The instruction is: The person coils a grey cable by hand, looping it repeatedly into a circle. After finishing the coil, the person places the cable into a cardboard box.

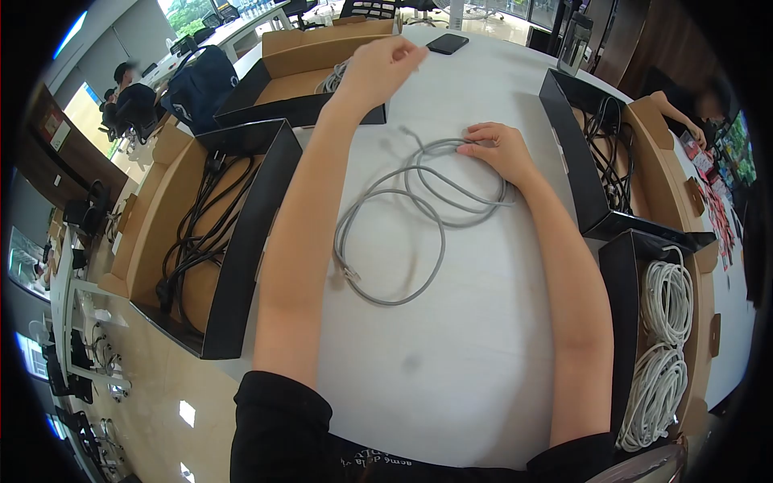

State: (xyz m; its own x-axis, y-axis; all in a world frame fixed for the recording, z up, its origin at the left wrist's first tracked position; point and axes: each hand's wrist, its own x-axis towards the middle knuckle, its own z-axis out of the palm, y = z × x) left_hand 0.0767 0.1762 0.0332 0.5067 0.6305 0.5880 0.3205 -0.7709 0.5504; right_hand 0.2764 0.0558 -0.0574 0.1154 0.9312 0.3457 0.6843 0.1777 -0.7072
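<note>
A grey network cable (441, 241) lies in loose overlapping loops on the white table, with a plug at its near left side. My right hand (501, 153) rests at the far right of the loops, thumb and fingers closed on the cable. One cable end sticks up, slightly blurred, at the far side of the coil. My left hand (382, 71) is raised beyond the coil, in front of the far box, with fingers curled together. Nothing shows between those fingers.
Black cables lie in a left open box (250, 241) and a right open box (592, 213). White cable bundles (668, 302) fill the near right box. The far box (278, 111) holds light cable. A phone (448, 43) and bottle (573, 47) stand beyond. Another person's hand (694, 135) is at right.
</note>
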